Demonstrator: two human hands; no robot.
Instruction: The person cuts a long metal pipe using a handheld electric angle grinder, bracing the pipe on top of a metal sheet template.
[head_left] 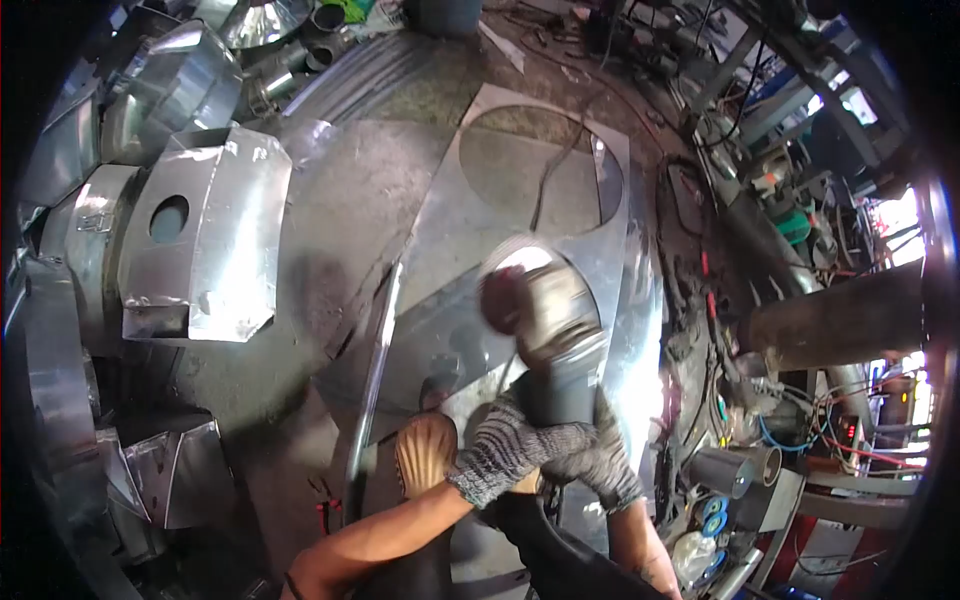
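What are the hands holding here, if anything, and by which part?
A blurred tool, perhaps a grinder, held by the near end of its dark body in the gloved left hand and right hand.

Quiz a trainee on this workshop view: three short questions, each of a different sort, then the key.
1. What do the left hand and right hand wear while holding the blurred tool?
2. True or false: the boxy metal part lies left of the sheet with the large round cut-out.
3. The pliers have handles that are: A) green, B) red, C) white.

Key: 1. Patterned knit gloves; 2. True; 3. B
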